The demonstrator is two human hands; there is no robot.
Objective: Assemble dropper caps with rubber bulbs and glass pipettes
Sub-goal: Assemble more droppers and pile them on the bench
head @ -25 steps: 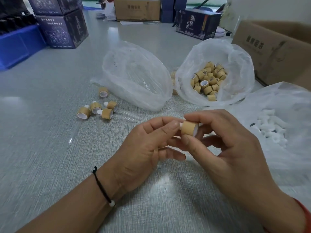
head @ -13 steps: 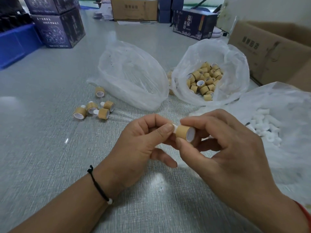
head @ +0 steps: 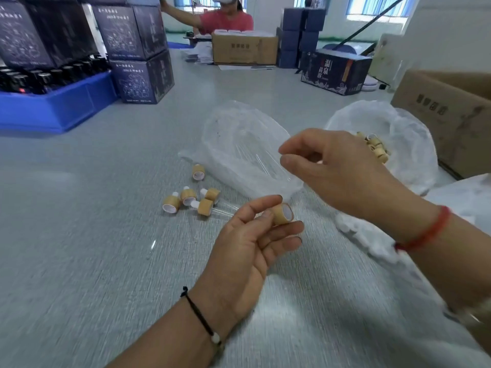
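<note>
My left hand [head: 247, 243] pinches a bamboo-coloured dropper cap [head: 279, 215] between thumb and fingers, its white-lined open end facing right. My right hand [head: 340, 171] hovers above it, over the edge of the clear bag of glass pipettes [head: 239, 144]. Its thumb and forefinger are slightly apart, and I see nothing between them. A second bag [head: 409, 155] behind that hand holds several loose caps [head: 376, 148]. White rubber bulbs [head: 356, 232] lie in plastic under my right forearm. Several caps with bulbs fitted [head: 191, 197] lie on the table to the left.
A blue bin [head: 58, 107] of dark bottles and stacked dark boxes [head: 143, 81] stand at far left. A cardboard box [head: 446, 115] sits at right. Another person [head: 225, 19] works behind a carton across the grey table [head: 79, 235].
My right hand let go of the cap and rose toward the pipette bag. The left hand now holds the cap alone. The camera tilted up.
</note>
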